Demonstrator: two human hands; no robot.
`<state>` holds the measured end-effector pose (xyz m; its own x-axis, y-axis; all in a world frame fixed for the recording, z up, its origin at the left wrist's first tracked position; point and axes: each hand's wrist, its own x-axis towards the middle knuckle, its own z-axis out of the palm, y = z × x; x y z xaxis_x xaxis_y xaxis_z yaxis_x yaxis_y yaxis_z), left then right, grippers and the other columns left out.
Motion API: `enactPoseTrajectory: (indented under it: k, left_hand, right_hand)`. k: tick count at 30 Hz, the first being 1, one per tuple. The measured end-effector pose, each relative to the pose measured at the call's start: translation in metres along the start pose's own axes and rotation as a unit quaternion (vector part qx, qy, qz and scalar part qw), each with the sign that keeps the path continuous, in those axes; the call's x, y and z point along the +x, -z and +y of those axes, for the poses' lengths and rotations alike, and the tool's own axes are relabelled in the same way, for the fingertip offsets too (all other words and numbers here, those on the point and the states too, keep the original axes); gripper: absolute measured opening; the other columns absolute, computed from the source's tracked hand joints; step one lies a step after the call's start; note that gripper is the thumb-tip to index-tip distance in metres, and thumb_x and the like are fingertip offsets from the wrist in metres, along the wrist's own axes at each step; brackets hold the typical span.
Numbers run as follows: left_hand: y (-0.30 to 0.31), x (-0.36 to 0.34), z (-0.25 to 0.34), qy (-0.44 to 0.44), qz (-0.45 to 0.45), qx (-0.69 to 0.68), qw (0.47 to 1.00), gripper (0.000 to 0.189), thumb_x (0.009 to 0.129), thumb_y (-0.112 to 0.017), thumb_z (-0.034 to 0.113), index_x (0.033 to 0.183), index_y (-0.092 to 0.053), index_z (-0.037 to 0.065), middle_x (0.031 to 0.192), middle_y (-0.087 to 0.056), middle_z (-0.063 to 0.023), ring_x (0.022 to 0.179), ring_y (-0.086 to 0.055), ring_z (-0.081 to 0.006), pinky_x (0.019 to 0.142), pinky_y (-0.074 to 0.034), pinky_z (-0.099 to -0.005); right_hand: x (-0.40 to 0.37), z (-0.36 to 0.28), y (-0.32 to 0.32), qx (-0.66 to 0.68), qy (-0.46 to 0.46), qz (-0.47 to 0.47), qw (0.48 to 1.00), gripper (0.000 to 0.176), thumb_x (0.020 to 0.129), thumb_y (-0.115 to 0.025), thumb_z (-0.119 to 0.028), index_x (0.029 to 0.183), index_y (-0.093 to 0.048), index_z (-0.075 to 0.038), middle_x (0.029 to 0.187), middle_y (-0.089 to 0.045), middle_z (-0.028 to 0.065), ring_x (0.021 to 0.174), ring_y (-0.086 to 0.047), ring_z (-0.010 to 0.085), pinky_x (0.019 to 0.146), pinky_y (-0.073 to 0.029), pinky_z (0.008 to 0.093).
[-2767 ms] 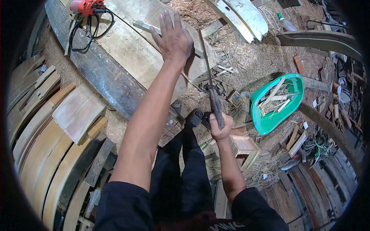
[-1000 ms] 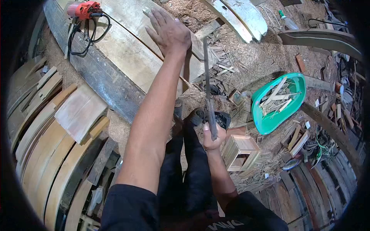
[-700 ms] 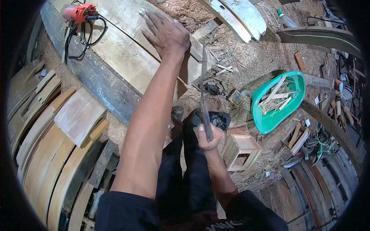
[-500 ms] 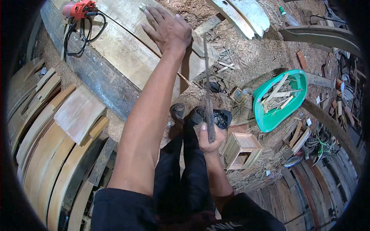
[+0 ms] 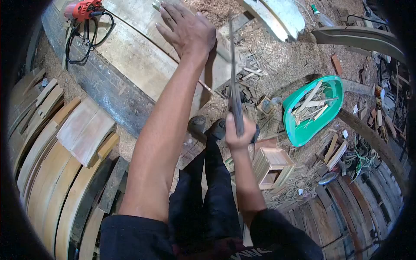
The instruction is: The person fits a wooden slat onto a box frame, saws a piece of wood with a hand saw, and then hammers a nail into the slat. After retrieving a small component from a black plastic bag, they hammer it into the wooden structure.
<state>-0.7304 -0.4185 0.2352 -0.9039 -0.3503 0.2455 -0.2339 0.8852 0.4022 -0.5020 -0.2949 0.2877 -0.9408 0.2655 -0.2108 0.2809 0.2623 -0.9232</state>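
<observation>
Wood is strewn all about: a pale plank (image 5: 130, 47) is laid over a dark curved beam (image 5: 108, 86) on the sawdust floor, and the left hand (image 5: 186, 30) is pressed flat on its end, fingers spread, nothing enclosed in its grip. A long blade (image 5: 233, 65) is held upright by the right hand (image 5: 239, 132), whose grip is closed round the handle just above the shoes (image 5: 199, 123); the blade is seen edge-on, its tip raised level with the left hand and just beside the plank's end, and contact with the wood cannot be told. The step in hand is judged to be the lifted part of a chopping stroke, the plank being steadied meanwhile. A stroke from here would call for the blade to be brought down along the plank's edge, outside the spread fingers, with the plank kept from shifting on the beam. A green basin (image 5: 297, 134) of offcuts is seen to the right, a small slatted crate (image 5: 271, 162) beside the right forearm, a red power tool (image 5: 82, 8) at the plank's far end, and curved boards (image 5: 82, 130) stacked to the left
</observation>
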Motion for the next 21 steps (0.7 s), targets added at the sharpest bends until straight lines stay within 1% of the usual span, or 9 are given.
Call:
enactPoseTrajectory:
  k: [3,4,7,9,12,14,17,19,21]
  left_hand:
    - [0.001,0.001,0.001,0.004,-0.016,0.002,1.0,0.073,0.094,-0.04,0.031,0.148,-0.022,-0.014,0.159,-0.014,-0.0307,0.15,-0.008,-0.0411,0.118,-0.001,-0.0573]
    - [0.002,-0.004,0.002,0.002,-0.021,0.001,1.0,0.073,0.094,-0.04,0.031,0.148,-0.022,-0.014,0.158,-0.014,-0.0308,0.15,-0.008,-0.0413,0.118,-0.001,-0.0574]
    - [0.002,0.004,0.002,-0.001,-0.009,0.004,1.0,0.072,0.094,-0.04,0.031,0.148,-0.022,-0.014,0.158,-0.013,-0.0313,0.15,-0.007,-0.0419,0.118,-0.002,-0.0574]
    - [0.003,-0.001,0.001,0.0,-0.013,0.005,1.0,0.072,0.094,-0.04,0.031,0.148,-0.022,-0.014,0.158,-0.012,-0.0316,0.15,-0.007,-0.042,0.119,-0.002,-0.0572]
    - [0.003,0.0,0.001,0.008,-0.028,0.014,0.999,0.073,0.095,-0.039,0.032,0.149,-0.02,-0.013,0.159,-0.01,-0.0314,0.15,-0.006,-0.0416,0.119,-0.002,-0.057]
    - [0.0,-0.005,0.0,0.004,-0.034,0.032,0.999,0.073,0.095,-0.04,0.032,0.149,-0.02,-0.012,0.159,-0.01,-0.0315,0.15,-0.006,-0.0418,0.119,-0.002,-0.057]
    - [-0.002,-0.001,0.001,0.001,-0.023,0.026,0.999,0.073,0.095,-0.039,0.032,0.149,-0.021,-0.013,0.159,-0.011,-0.0313,0.15,-0.006,-0.0424,0.119,-0.002,-0.0573]
    - [0.006,-0.002,0.003,-0.001,-0.018,0.001,1.0,0.072,0.095,-0.039,0.033,0.148,-0.021,-0.013,0.159,-0.012,-0.0312,0.15,-0.007,-0.0426,0.118,-0.003,-0.0578]
    - [0.003,-0.002,-0.001,-0.003,-0.015,0.025,1.0,0.072,0.095,-0.04,0.032,0.148,-0.022,-0.014,0.158,-0.014,-0.0315,0.149,-0.008,-0.0431,0.118,-0.004,-0.0587]
  right_hand:
    - [-0.026,0.015,0.01,-0.012,0.038,0.011,0.999,0.029,0.085,-0.065,-0.009,0.062,-0.049,-0.003,0.051,-0.043,0.0062,0.044,-0.047,0.0142,0.045,-0.037,0.0314]
    - [-0.047,0.016,0.02,-0.041,0.058,0.009,0.997,0.029,0.086,-0.065,-0.009,0.062,-0.049,-0.003,0.051,-0.042,0.0062,0.045,-0.047,0.0132,0.045,-0.036,0.0313]
    - [-0.05,0.019,0.019,0.037,0.029,0.061,0.997,0.03,0.086,-0.065,-0.009,0.062,-0.049,-0.003,0.052,-0.041,0.0063,0.045,-0.047,0.0125,0.045,-0.036,0.0311]
    - [-0.011,0.022,0.017,0.019,0.007,-0.024,0.999,0.026,0.087,-0.065,-0.01,0.064,-0.053,-0.003,0.052,-0.042,0.0069,0.046,-0.047,0.0129,0.046,-0.037,0.0301]
    - [-0.007,0.013,0.012,-0.013,0.038,-0.009,0.999,0.026,0.087,-0.065,-0.01,0.065,-0.055,-0.003,0.053,-0.044,0.0048,0.047,-0.047,0.0119,0.046,-0.037,0.0296]
    - [-0.056,0.019,0.029,-0.022,0.038,0.012,0.999,0.027,0.087,-0.066,-0.012,0.065,-0.055,-0.002,0.054,-0.046,0.0021,0.048,-0.048,0.0107,0.047,-0.038,0.029]
    - [-0.041,0.016,0.029,0.01,0.008,0.01,1.0,0.029,0.087,-0.067,-0.013,0.064,-0.053,-0.003,0.054,-0.046,0.0013,0.048,-0.046,0.0103,0.047,-0.037,0.0289]
    - [0.006,0.003,0.01,0.005,0.012,-0.008,1.0,0.031,0.087,-0.066,-0.014,0.062,-0.05,-0.005,0.052,-0.042,0.0019,0.046,-0.042,0.0098,0.045,-0.035,0.03]
    - [0.0,0.016,0.011,-0.007,0.023,-0.003,1.0,0.03,0.087,-0.066,-0.012,0.062,-0.05,-0.004,0.052,-0.044,0.0028,0.045,-0.042,0.0111,0.045,-0.035,0.0305]
